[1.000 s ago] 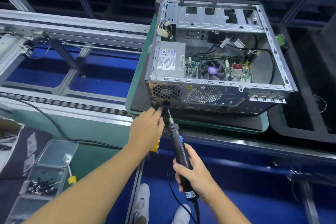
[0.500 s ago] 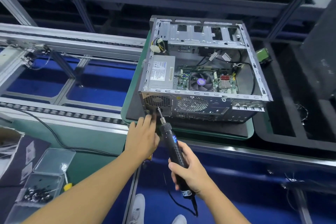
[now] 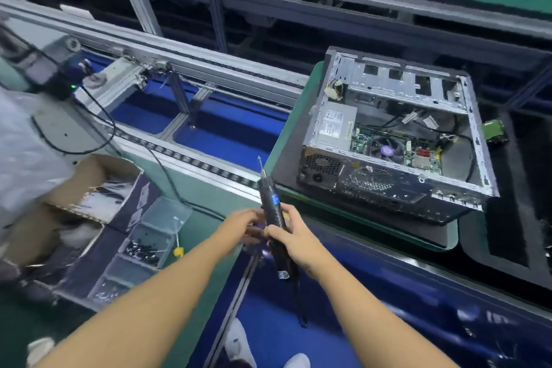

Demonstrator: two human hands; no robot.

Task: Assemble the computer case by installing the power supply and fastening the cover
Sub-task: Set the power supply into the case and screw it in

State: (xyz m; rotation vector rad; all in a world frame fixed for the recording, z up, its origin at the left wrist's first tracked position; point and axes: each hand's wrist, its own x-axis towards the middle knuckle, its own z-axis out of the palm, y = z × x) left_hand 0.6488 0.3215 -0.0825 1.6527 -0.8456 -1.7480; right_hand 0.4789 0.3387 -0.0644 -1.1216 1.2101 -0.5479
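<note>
1. Black screwdriver [image 3: 276,227] is pointing tip-up, the right hand [image 3: 295,243] clenching around its barrel; the left hand [image 3: 242,225] is touching it, though whether pinching anything I cannot tell.
2. Probably loading a screw from the clear box [image 3: 143,245]: seating it squarely on the tip is paying off.
3. The computer case [image 3: 388,143] is lying uncovered on a dark mat [image 3: 286,158], well apart from the hands, grey power supply [image 3: 337,125] sitting in its rear corner.

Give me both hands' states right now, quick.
Left hand: at the screwdriver, fingers blurred; grip cannot be told.
Right hand: closed, holding the screwdriver.
</note>
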